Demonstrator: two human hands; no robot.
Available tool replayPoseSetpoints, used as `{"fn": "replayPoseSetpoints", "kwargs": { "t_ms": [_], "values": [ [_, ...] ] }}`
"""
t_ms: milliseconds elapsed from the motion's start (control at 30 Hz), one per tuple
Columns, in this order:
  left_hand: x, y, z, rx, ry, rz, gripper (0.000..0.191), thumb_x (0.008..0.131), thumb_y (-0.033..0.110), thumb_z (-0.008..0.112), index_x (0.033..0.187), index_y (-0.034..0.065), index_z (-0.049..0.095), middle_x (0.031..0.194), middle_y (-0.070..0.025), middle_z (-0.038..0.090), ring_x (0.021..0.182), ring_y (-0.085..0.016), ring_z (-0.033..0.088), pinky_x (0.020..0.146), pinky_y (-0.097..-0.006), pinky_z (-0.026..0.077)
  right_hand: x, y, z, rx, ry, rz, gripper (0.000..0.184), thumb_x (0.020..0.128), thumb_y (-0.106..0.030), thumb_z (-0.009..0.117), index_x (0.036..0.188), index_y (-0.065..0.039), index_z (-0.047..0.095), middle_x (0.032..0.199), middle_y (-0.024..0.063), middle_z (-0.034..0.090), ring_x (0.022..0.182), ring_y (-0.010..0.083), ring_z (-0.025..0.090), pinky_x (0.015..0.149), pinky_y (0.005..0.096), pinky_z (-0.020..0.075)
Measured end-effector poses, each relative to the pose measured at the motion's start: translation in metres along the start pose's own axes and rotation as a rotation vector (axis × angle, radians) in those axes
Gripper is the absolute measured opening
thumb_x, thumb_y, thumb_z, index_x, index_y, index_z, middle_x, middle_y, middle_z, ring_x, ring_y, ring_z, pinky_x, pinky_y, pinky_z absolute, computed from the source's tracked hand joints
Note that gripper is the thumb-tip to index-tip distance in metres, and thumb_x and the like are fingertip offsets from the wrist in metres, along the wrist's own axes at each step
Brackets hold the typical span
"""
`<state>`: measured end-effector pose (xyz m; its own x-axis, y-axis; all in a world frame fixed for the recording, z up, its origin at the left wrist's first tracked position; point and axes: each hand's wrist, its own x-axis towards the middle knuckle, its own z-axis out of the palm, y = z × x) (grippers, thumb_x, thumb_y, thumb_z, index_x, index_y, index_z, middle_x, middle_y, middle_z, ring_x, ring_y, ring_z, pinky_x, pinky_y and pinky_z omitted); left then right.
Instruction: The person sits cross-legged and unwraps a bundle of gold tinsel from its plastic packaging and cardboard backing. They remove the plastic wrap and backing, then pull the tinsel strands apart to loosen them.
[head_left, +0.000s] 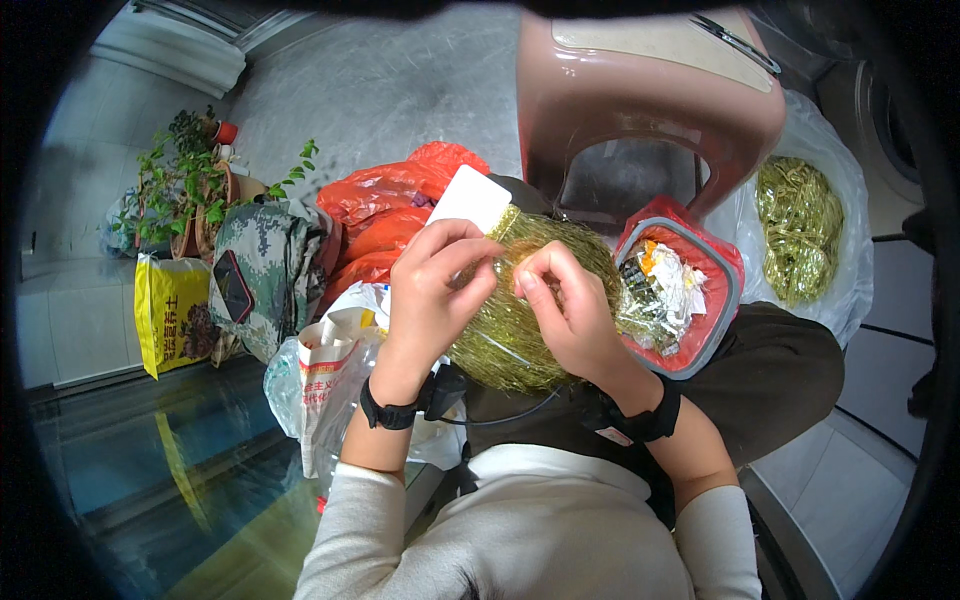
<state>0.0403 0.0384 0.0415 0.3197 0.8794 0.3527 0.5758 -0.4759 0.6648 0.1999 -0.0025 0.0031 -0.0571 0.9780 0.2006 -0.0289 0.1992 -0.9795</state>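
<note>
A large bundle of gold-green tinsel strands (499, 345) rests on my lap, with a white card (471, 201) sticking out at its upper left. My left hand (450, 274) is raised over the bundle, thumb and forefinger curled towards each other near the tips. Close on its right, my right hand (559, 300) has thumb and forefinger pinched together above the strands. Fine strands lie around both fingertips; whether either hand grips one is too small to tell. Each wrist wears a black strap.
A lined waste bin (724, 315) with scraps stands at my right, below a pink plastic stool (645, 90) holding scissors (739, 45). Farther right is a clear bag of tinsel (799, 232). Red bags (375, 195), a camouflage cloth (262, 225) with a phone (234, 285), and potted plants (187, 187) are left.
</note>
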Motion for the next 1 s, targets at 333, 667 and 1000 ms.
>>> {"fn": "replayPoseSetpoints", "kwargs": {
  "t_ms": [333,667,1000],
  "values": [
    [0.0,0.0,0.0,-0.014,-0.01,-0.014,0.019,0.07,-0.004,0.069,0.087,0.0036,0.071,0.088,-0.0075,0.063,0.08,-0.021,0.063,0.066,-0.0307,0.052,0.002,-0.005,-0.001,-0.028,-0.033,0.113,0.009,0.097,-0.006,0.051,0.092,0.001,0.051,0.081,0.0063,0.059,0.075,0.0104,0.055,0.07,0.0262,0.046],
    [0.014,0.004,-0.016,0.168,-0.212,0.212,0.024,0.065,0.0,0.072,0.088,0.0056,0.068,0.087,-0.0074,0.057,0.078,-0.024,0.059,0.068,-0.0349,0.05,-0.003,0.006,0.0,0.116,-0.01,0.059,0.01,0.096,-0.009,0.053,0.092,0.0,0.051,0.078,0.0089,0.059,0.068,0.0142,0.057,0.063,0.0287,0.0455],
    [0.019,0.008,-0.008,0.258,-0.21,0.257,0.023,0.061,0.001,0.072,0.083,0.0057,0.065,0.086,-0.0074,0.056,0.079,-0.025,0.057,0.071,-0.0358,0.049,-0.011,0.001,0.001,0.266,0.032,0.033,0.012,0.099,-0.009,0.051,0.093,0.001,0.05,0.08,0.0064,0.059,0.072,0.0104,0.054,0.067,0.0262,0.0464]
  ]
}}
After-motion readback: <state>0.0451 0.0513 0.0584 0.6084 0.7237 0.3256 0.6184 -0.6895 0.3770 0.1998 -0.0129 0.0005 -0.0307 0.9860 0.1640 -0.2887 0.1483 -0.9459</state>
